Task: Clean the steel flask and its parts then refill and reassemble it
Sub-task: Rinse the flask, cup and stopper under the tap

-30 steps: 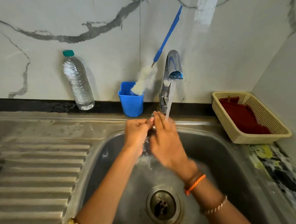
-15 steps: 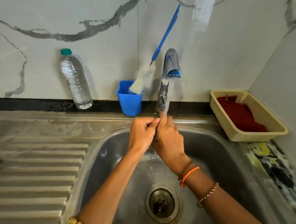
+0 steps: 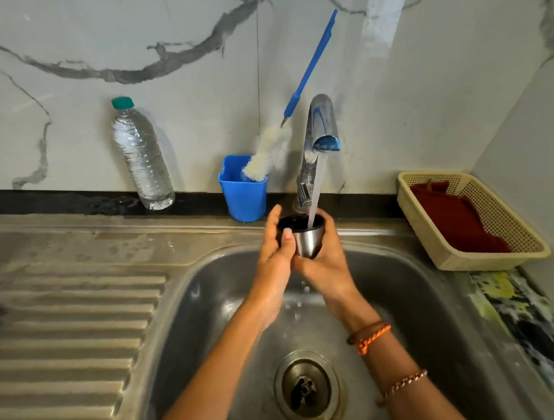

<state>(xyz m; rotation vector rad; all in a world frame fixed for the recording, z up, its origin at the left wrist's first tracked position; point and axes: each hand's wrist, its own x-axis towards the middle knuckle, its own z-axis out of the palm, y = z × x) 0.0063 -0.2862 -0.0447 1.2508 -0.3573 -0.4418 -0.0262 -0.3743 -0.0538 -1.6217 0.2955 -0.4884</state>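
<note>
Steel cup-lid (image 3: 306, 240): now mouth-up under the tap (image 3: 321, 126) stream, over the sink's (image 3: 420, 298) back edge, filling | left hand (image 3: 276, 252): fingers wrapped round its side | right hand (image 3: 326, 265): cradles its base | change: hands earlier rubbed together, lid hidden; rinsing of this part begins.

No text, label, brand, number or sign can be read anywhere. The clear plastic bottle (image 3: 142, 156) at ten o'clock carries no label, and the blue cup (image 3: 243, 192), the tap (image 3: 321, 126), the steel cup (image 3: 306, 240) and the basket (image 3: 473, 256) at three o'clock show plain surfaces with no print.
</note>
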